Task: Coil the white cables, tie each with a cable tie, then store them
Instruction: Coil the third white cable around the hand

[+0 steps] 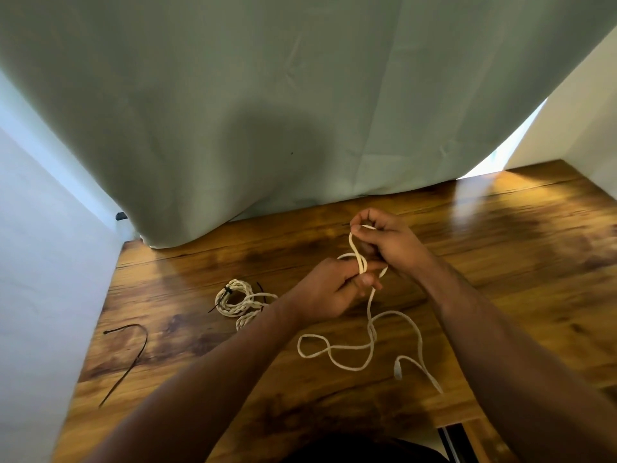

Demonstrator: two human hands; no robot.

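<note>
One white cable (369, 332) is partly wound into small raised loops, its tail snaking loose. A second cable (245, 309) lies coiled, bound by a black tie (228, 291). A spare tie (137, 354) lies further left.

Wooden table (500, 262), grey-green curtain (233, 95) behind, white walls (40, 262)

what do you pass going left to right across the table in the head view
cable tie → tied coil → left hand → right hand; the loose cable that both hands hold spans too wide to place
</note>
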